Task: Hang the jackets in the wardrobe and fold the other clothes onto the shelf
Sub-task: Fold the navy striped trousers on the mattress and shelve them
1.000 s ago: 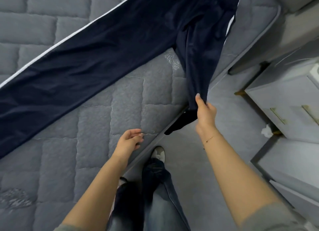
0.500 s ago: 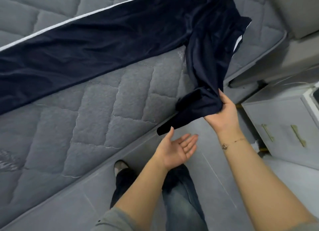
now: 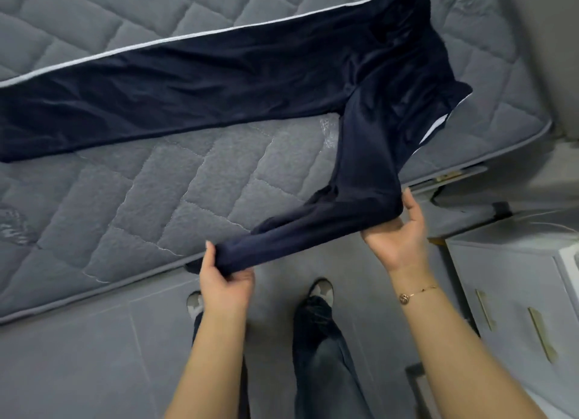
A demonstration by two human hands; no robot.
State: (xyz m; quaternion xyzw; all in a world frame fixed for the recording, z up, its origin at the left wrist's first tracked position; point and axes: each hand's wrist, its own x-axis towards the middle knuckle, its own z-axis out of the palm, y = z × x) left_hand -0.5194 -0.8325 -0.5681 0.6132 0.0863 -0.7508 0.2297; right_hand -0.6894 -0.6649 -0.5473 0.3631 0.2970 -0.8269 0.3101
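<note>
Dark navy track pants (image 3: 219,83) with a white side stripe lie across the grey quilted mattress (image 3: 141,205). One leg stretches flat to the left; the other leg bends off the mattress edge toward me. My left hand (image 3: 224,277) grips the cuff end of that near leg. My right hand (image 3: 398,234) holds the same leg farther up, palm up with fingers curled round the fabric. The leg is pulled taut between both hands above the floor.
A grey nightstand (image 3: 517,293) with gold handles stands at the right, close to my right arm. My feet stand on the grey tiled floor (image 3: 78,356) beside the mattress edge. A wall (image 3: 545,42) rises past the mattress at the upper right.
My left hand rose from open and empty to grip the pant leg's cuff. My right hand kept its hold and the leg is now stretched between both hands.
</note>
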